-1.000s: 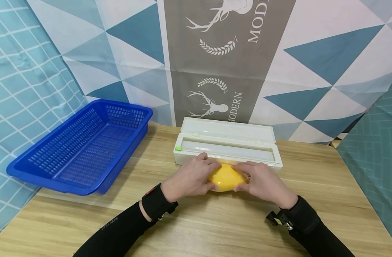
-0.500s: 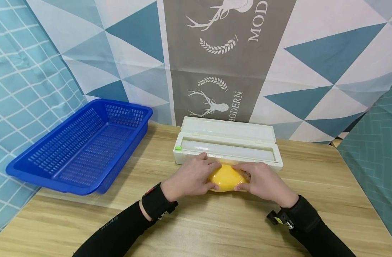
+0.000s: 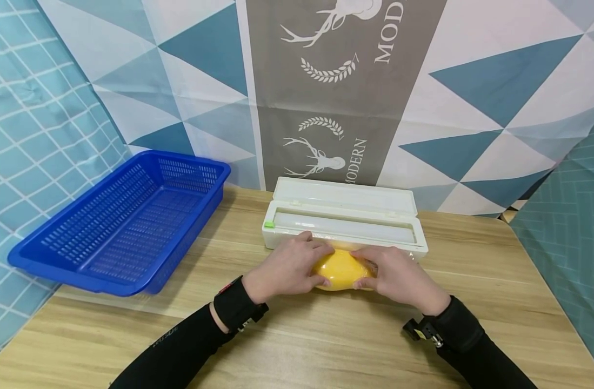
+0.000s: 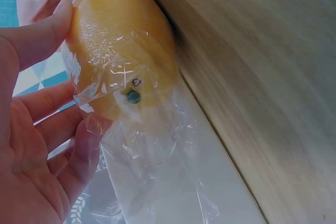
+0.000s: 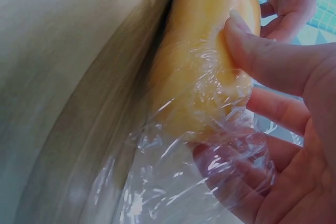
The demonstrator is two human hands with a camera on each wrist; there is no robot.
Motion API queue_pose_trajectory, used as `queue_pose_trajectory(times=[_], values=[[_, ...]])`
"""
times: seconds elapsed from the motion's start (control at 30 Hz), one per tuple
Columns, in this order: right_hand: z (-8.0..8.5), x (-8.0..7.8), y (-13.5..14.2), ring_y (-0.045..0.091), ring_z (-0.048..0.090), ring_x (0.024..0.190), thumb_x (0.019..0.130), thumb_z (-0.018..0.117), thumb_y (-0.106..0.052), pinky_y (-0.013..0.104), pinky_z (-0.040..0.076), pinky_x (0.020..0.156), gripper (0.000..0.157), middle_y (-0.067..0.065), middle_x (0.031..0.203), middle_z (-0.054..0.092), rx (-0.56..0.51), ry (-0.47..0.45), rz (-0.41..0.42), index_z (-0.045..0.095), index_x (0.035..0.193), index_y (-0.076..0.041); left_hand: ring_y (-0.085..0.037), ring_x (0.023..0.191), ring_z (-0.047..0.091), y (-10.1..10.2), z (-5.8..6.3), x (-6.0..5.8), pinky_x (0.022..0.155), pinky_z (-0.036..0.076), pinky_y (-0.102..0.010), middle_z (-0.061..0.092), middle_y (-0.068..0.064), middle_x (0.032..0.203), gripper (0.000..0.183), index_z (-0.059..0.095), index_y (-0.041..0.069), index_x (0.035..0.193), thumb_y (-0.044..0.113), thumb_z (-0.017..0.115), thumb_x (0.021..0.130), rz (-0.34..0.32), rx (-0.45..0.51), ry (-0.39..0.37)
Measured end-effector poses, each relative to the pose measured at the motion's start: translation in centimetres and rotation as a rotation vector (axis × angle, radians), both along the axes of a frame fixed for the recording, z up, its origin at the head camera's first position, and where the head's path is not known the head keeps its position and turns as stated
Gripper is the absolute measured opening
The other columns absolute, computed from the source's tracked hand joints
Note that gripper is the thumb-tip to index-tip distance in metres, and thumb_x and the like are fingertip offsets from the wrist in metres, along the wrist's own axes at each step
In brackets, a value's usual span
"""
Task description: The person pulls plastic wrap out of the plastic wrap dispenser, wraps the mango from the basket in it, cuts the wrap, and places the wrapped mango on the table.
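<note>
- Gripping the yellow piece (image 3: 342,270) from both ends, you have it just in front of the white box (image 3: 345,241); can't tell if they touch.
- Change check: next to none over the last second. Same piece, same spot, same grip; the view has only shifted a touch. Reads as a steady hold, with the film probably not finished with, since loose film trails past both ends.
- Your left hand (image 3: 289,267): thumb on the near side, fingers round the far side, gripping its left end.
- Your right hand (image 3: 399,270): mirrors that at the right end, also gripping.
- Yellow piece: oblong, rounded, smooth, glossy under wrap; green dot and small dark spot on one end. Exact kind unclear.
- Clear film (image 5: 134,203): thin, shiny, creased, bunched at your fingers, loose over the box side.
- White box: long, rigid, smooth, likely plastic; lid (image 3: 345,195) tipped open at its back, pale roll (image 3: 345,227) inside, green tab (image 3: 269,225) at its left end.
- Blue basket (image 3: 191,232): left of the box, apart; perforated, deep, likely plastic.
- Table (image 3: 316,346): under the box, pale wood grain.
- Printed cloth (image 3: 326,97): behind the box, creased, triangles and deer.
</note>
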State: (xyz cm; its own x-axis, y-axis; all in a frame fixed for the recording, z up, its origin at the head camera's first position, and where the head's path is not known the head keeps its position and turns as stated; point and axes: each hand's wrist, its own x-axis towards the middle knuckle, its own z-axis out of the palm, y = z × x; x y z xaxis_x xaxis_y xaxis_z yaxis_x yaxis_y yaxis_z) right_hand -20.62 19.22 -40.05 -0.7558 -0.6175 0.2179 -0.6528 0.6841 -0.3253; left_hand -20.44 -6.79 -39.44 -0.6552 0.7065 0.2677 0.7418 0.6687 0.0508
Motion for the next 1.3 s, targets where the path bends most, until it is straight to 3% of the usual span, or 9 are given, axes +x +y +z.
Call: queue_pose_trajectory(times=[0.47, 0.7, 0.8, 0.9, 1.13, 1.3], values=[[-0.4, 0.0, 0.0, 0.015, 0.064, 0.098, 0.070, 0.090, -0.044, 0.036, 0.054, 0.083, 0.066, 0.000, 0.115, 0.068, -0.010, 0.032, -0.005, 0.070, 0.124, -0.012, -0.018, 0.105, 0.054, -0.3, 0.1, -0.2, 0.087, 0.048, -0.030, 0.065, 0.000, 0.127, 0.065, 0.065, 0.013, 0.130, 0.053, 0.080, 0.080, -0.025, 0.007, -0.026], [-0.4, 0.0, 0.0, 0.012, 0.061, 0.091, 0.070, 0.089, -0.046, 0.033, 0.053, 0.080, 0.066, -0.001, 0.113, 0.067, 0.041, 0.059, -0.010, 0.070, 0.123, -0.012, -0.017, 0.112, 0.054, -0.8, 1.0, -0.5, 0.097, 0.046, -0.031, 0.062, -0.002, 0.129, 0.058, 0.062, 0.011, 0.132, 0.047, 0.074, 0.088, -0.060, -0.006, -0.122], [-0.4, 0.0, 0.0, 0.011, 0.059, 0.089, 0.070, 0.089, -0.047, 0.033, 0.053, 0.079, 0.065, -0.002, 0.112, 0.067, 0.052, 0.059, -0.012, 0.070, 0.123, -0.012, -0.014, 0.110, 0.058, -1.4, 1.5, -0.8, 0.097, 0.047, -0.030, 0.064, -0.001, 0.124, 0.048, 0.063, 0.011, 0.129, 0.041, 0.070, 0.093, -0.064, 0.053, -0.183], [-0.5, 0.0, 0.0, 0.011, 0.059, 0.089, 0.070, 0.089, -0.047, 0.033, 0.053, 0.079, 0.065, -0.002, 0.113, 0.067, 0.056, 0.055, -0.016, 0.070, 0.123, -0.013, -0.011, 0.098, 0.062, -2.3, 1.8, -1.3, 0.087, 0.051, -0.027, 0.066, 0.001, 0.115, 0.039, 0.066, 0.011, 0.125, 0.037, 0.069, 0.095, -0.062, 0.124, -0.195], [-0.4, 0.0, 0.0, 0.011, 0.057, 0.088, 0.070, 0.089, -0.046, 0.034, 0.052, 0.079, 0.065, -0.002, 0.113, 0.067, 0.048, 0.033, -0.027, 0.070, 0.123, -0.013, -0.007, 0.081, 0.061, -4.4, 1.7, -3.1, 0.068, 0.050, -0.024, 0.069, 0.007, 0.094, 0.013, 0.072, 0.014, 0.106, 0.023, 0.068, 0.097, -0.063, 0.304, -0.141], [-0.3, 0.0, 0.0, 0.011, 0.058, 0.089, 0.069, 0.090, -0.045, 0.034, 0.052, 0.080, 0.065, -0.003, 0.113, 0.067, 0.045, 0.032, -0.027, 0.070, 0.122, -0.013, -0.010, 0.091, 0.061, -5.6, 1.6, -4.3, 0.078, 0.051, -0.028, 0.069, 0.004, 0.097, 0.008, 0.073, 0.012, 0.100, 0.017, 0.072, 0.094, -0.049, 0.462, -0.073]])
